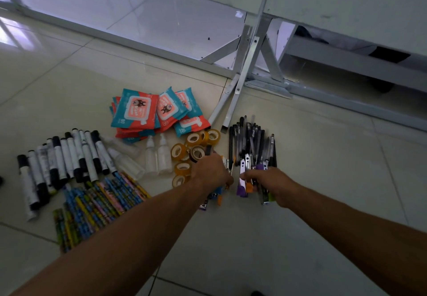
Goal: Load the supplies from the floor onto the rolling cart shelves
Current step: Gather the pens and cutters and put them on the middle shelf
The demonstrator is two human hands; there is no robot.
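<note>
The tiled floor (323, 157) carries all the supplies, and a grey metal frame (251, 48) stands at 1 o'clock. Markers (69, 157) lie at 9 o'clock, patterned pencils (104, 198) at 8, wipe packs (136, 110) at 11 and black pens (251, 143) at 3, with clear bottles (159, 157) and tape rolls (180, 151) mid-view. The right hand (272, 184) is clamped on coloured cutters (241, 187) at the pens' 6 o'clock end. The left hand (211, 172) covers more of them; its fingers are hidden, so I cannot tell its grip.

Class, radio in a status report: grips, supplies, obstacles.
Left grip and right grip hold small colourful plastic box cutters. Down at pale tiled floor. Black pen pile alongside.
</note>
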